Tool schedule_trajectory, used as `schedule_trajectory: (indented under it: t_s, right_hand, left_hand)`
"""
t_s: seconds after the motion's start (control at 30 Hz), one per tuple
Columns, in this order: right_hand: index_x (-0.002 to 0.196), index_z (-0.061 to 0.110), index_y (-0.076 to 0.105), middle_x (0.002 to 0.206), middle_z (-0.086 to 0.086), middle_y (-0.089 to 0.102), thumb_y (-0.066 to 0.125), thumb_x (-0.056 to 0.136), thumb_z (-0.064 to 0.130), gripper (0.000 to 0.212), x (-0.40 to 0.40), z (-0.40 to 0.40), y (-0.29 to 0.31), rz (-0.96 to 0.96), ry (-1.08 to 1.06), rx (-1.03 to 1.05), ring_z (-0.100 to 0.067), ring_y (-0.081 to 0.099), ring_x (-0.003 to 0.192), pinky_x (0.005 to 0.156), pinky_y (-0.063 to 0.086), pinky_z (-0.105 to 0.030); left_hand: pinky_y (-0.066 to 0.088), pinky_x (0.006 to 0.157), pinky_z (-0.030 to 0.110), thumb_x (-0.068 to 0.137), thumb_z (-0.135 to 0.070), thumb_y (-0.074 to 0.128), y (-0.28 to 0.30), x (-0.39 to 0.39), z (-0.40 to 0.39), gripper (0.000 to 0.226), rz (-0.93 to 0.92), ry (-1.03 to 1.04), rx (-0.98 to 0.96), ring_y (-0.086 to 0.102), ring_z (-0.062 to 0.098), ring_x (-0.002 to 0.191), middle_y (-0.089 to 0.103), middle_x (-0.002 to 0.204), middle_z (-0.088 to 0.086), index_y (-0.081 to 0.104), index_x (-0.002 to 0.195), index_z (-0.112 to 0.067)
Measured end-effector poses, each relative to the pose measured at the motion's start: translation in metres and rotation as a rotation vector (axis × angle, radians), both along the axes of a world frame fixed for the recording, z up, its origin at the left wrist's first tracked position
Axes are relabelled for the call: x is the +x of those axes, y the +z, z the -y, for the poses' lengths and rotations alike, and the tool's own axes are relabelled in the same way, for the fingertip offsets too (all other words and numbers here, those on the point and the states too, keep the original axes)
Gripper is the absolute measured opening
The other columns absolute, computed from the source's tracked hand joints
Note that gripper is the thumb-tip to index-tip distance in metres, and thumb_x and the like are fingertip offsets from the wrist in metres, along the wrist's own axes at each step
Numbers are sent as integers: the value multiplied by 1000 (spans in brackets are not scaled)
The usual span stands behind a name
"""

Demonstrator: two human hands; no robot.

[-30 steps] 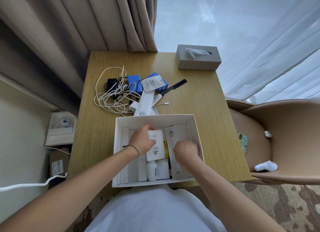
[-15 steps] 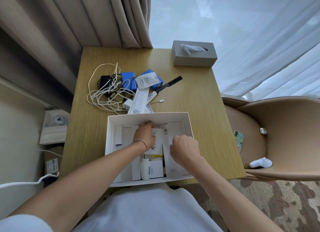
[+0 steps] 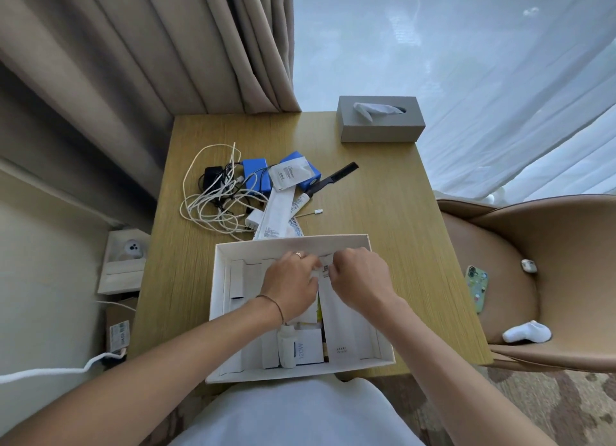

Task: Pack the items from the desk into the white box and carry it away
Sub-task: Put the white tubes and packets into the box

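Note:
The white box (image 3: pixel 220 299) stands at the desk's near edge, holding white cartons, a small white bottle (image 3: pixel 287 345) and a long white packet (image 3: pixel 343 325). Both my hands are inside it, near the far wall. My left hand (image 3: pixel 291 285) lies over a white sachet, whose top edge its fingertips touch. My right hand (image 3: pixel 360 280) is curled, its fingers on the same sachet's upper corner. Behind the box lie tangled white cables (image 3: pixel 213 205), a black charger (image 3: pixel 210 175), two blue packs (image 3: pixel 255 174), a white sachet (image 3: pixel 288 175), a long white carton (image 3: pixel 276 215) and a black comb (image 3: pixel 336 177).
A grey tissue box (image 3: pixel 380 125) sits at the desk's far right corner. A tan chair (image 3: pixel 533 279) at the right carries a phone (image 3: pixel 477 287), an earbud case (image 3: pixel 528 265) and a white sock (image 3: pixel 526 333). Curtains hang behind the desk.
Both hands have moved toward the box's far wall and closer together, meeting over the white sachet. My view has shifted slightly.

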State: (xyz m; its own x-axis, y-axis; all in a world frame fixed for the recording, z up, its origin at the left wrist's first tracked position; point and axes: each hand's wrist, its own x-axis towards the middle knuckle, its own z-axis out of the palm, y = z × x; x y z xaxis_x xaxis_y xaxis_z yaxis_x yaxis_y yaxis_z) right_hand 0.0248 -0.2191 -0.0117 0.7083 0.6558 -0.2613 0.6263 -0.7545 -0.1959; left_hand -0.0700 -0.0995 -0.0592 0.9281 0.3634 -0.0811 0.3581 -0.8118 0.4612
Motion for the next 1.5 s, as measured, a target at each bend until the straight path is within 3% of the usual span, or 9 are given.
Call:
schedule_trajectory:
  t_s: [0.1, 0.27, 0.5, 0.67, 1.0, 1.13, 1.23, 1.4, 1.5]
  right_hand:
    - [76, 14, 63, 70, -2, 64, 49, 97, 29, 29, 17, -19, 19, 31, 7, 90, -24, 62, 63, 58, 56, -35]
    - [86, 19, 67, 77, -1, 68, 49, 95, 34, 26, 49, -51, 36, 77, -2, 167, -25, 65, 68, 60, 53, -32]
    - [84, 18, 67, 76, -1, 66, 46, 92, 27, 24, 88, -100, 35, -5, 7, 194, -23, 63, 68, 59, 55, -36]
    - [66, 13, 49, 59, 1, 51, 43, 92, 17, 27, 111, -128, 12, -11, 57, 178, -17, 42, 49, 43, 26, -29]
    - [73, 15, 54, 65, 5, 49, 46, 89, 16, 18, 144, -156, -30, 8, 69, 181, -22, 47, 62, 45, 23, -31]
    - [97, 16, 66, 92, 2, 67, 51, 91, 18, 17, 153, -164, -39, 3, 91, 220, -24, 58, 85, 59, 38, -33]
    - [117, 18, 64, 107, 1, 69, 54, 91, 18, 28, 160, -170, -45, 15, 122, 180, -24, 58, 95, 72, 47, -35]
    - [119, 20, 59, 113, 0, 65, 58, 88, 17, 31, 167, -189, -65, 73, 212, 124, -24, 56, 97, 80, 47, -34]
    - [130, 21, 51, 126, -3, 59, 67, 85, 19, 48, 169, -200, -78, 89, 301, 71, -28, 54, 112, 94, 44, -39]
  left_hand:
    - [53, 77, 31, 88, -24, 58, 25, -2, -13, 24, 108, -30, 6, 59, 12, 100, 68, 105, -9, 66, 109, -31]
    - [48, 73, 29, 86, -18, 59, 50, 14, -51, 24, 152, 35, -14, 57, 13, 93, 67, 98, -8, 66, 106, -27]
    - [45, 75, 28, 88, -17, 55, 43, 51, -104, 30, -65, 210, -51, 59, 19, 100, 66, 108, -4, 63, 116, -25]
    - [45, 76, 30, 90, -22, 53, 10, 81, -130, 35, -243, 310, -73, 60, 22, 107, 65, 121, 0, 59, 124, -24]
    - [50, 93, 39, 76, -44, 76, -49, 116, -139, 68, -344, 463, -85, 54, 26, 117, 57, 127, 3, 44, 133, -26]
    - [53, 72, 35, 77, -27, 75, -54, 118, -144, 61, -328, 498, -97, 58, 22, 100, 65, 113, 0, 40, 127, -29]
    - [34, 48, 24, 78, -19, 72, -50, 115, -150, 56, -315, 541, -190, 56, 15, 78, 63, 99, -5, 46, 125, -28]
    - [43, 52, 27, 77, -21, 68, -39, 105, -163, 15, -265, 547, -282, 56, 12, 66, 59, 74, -10, 59, 86, -28]
    - [53, 62, 30, 78, -15, 65, -38, 101, -169, 16, -229, 558, -292, 61, 10, 71, 64, 76, -11, 58, 78, -29]
